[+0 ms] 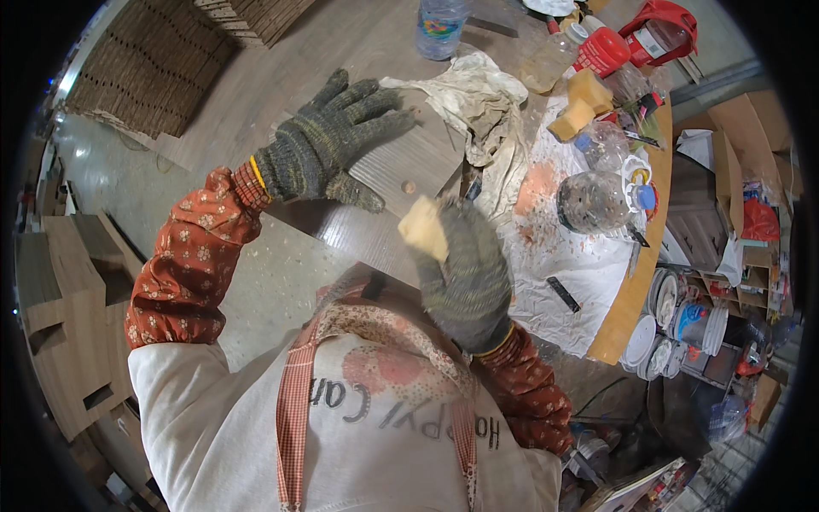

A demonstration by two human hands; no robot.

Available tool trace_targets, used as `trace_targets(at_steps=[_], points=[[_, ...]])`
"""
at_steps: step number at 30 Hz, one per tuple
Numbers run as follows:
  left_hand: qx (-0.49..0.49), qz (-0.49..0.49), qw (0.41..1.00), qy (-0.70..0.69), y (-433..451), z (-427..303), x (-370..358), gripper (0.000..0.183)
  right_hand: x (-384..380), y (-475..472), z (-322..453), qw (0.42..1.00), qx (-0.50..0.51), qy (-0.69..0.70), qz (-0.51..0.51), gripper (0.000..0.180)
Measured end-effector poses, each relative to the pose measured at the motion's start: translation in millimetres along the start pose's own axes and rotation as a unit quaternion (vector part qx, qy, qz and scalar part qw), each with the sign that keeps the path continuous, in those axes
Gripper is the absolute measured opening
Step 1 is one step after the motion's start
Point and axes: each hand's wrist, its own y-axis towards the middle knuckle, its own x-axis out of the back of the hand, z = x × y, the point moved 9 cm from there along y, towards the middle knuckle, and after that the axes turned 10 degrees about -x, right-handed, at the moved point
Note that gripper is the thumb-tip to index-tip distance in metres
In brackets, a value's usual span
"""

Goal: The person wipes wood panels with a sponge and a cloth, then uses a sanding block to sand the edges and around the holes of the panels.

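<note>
My left hand (pixel 339 141), in a grey-green knitted glove, lies spread on a grey wood-grain panel (pixel 409 163) with a small round hole near its edge. Its fingers are apart, and nothing shows in its grasp. My right hand (pixel 470 275), in a matching glove, grips a yellow sponge (pixel 424 227) at the panel's near right edge. Some of the sponge is hidden by the glove. Beyond the panel a crumpled, stained white cloth (pixel 480 96) lies close to my left fingertips.
White sheeting (pixel 576 301) with reddish crumbs bears a large plastic bottle (pixel 592 201), yellow sponge pieces (pixel 582 105) and a black strip (pixel 563 294). A water bottle (pixel 441 29) stands at the far side. Stacked slotted panels (pixel 147 70) are at far left; lidded buckets (pixel 700 326) sit at right.
</note>
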Motion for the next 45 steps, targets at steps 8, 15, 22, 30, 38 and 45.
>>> trace_targets(at_steps=[8, 15, 22, 30, 38, 45], points=[[0.017, 0.007, 1.0, -0.005, 2.3, 0.6, 3.8, 0.105, 17.1, 22.9, -15.9, 0.996, 0.006, 0.048, -0.076, 0.062], [-0.018, 0.019, 1.0, -0.015, 3.0, -1.5, 4.5, 0.092, 20.9, 25.0, -40.1, 0.995, -0.002, -0.032, -0.091, 0.059], [-0.008, -0.033, 0.999, 0.035, -7.5, 12.1, 5.0, 0.059, 17.7, 26.5, -22.1, 0.999, -0.008, -0.026, -0.028, 0.054], [0.378, -0.035, 0.925, 0.032, -47.8, 16.1, 29.3, 0.066, 23.1, 56.5, -85.4, 0.985, -0.12, 0.121, -0.027, 0.053], [0.312, -0.193, 0.924, -0.112, -36.5, 31.4, 7.1, 0.061, -5.2, 45.6, -29.0, 0.983, 0.063, 0.091, 0.149, 0.054], [0.237, -0.2, 0.948, -0.073, -24.0, 26.1, 7.2, 0.052, -21.1, 66.6, -15.8, 0.967, 0.121, 0.071, 0.215, 0.054]])
